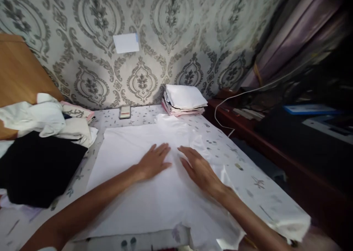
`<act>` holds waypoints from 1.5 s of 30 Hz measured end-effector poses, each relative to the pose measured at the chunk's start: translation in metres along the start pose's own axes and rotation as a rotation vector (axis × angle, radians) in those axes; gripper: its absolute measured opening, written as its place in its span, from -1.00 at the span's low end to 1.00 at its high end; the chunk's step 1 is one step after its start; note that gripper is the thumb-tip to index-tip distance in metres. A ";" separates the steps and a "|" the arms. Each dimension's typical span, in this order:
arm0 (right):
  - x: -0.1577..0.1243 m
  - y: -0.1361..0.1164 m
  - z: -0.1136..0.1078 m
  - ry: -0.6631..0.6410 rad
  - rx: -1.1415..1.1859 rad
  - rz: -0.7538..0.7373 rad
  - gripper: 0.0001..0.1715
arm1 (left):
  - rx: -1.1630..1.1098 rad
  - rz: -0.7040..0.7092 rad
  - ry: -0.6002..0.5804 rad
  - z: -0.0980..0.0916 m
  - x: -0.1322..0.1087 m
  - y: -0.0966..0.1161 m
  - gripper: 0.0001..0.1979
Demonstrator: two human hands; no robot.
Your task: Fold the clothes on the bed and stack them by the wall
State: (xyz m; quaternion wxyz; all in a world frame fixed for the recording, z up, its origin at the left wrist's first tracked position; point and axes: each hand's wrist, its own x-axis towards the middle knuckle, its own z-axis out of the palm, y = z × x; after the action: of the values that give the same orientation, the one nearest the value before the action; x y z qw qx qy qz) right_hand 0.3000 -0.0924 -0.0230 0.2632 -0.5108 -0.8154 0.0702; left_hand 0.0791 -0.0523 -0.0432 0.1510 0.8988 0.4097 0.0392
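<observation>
A white garment (124, 199), perhaps a shirt, lies spread over a bed-like surface, its right side and far end rumpled. My left hand (154, 161) rests palm down near the middle of the cloth, fingers stretched out and holding nothing. Just to its right is my right hand (197, 168), also palm down with the fingers extended, over or touching the fabric. A narrow gap separates the two hands.
A folded stack of cloth (186, 98) stands by the wall. At left lie a black folded cloth (41, 166) and a pile of light clothes (46, 115). A small card-like object (125, 112) sits near the wall. A white cable (248, 92) hangs over dark red furniture (275, 151).
</observation>
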 end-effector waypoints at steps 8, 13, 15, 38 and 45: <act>0.140 0.015 0.080 -0.319 -0.211 -0.023 -0.44 | 0.192 -0.586 0.184 -0.012 -0.061 -0.089 -0.32; 0.160 0.035 0.083 -0.229 -0.254 0.123 -0.47 | 0.200 -0.695 0.297 -0.008 -0.102 -0.116 -0.39; 0.166 0.040 0.081 -0.211 -0.250 0.145 -0.51 | 0.147 -0.690 0.354 -0.019 -0.105 -0.133 -0.45; 0.232 0.082 0.080 0.168 -0.086 0.464 -0.65 | -0.165 -0.831 0.410 -0.100 -0.052 -0.246 -0.82; 0.215 0.038 0.092 0.120 -0.078 0.341 -0.39 | -0.294 -0.979 0.434 -0.097 -0.056 -0.245 -0.78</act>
State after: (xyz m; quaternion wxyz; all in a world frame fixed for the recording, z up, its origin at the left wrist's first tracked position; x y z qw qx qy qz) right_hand 0.2115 0.1269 -0.0392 0.2756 -0.6546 -0.7020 0.0516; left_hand -0.1543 0.0802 -0.0219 0.1876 0.5443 0.7914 0.2053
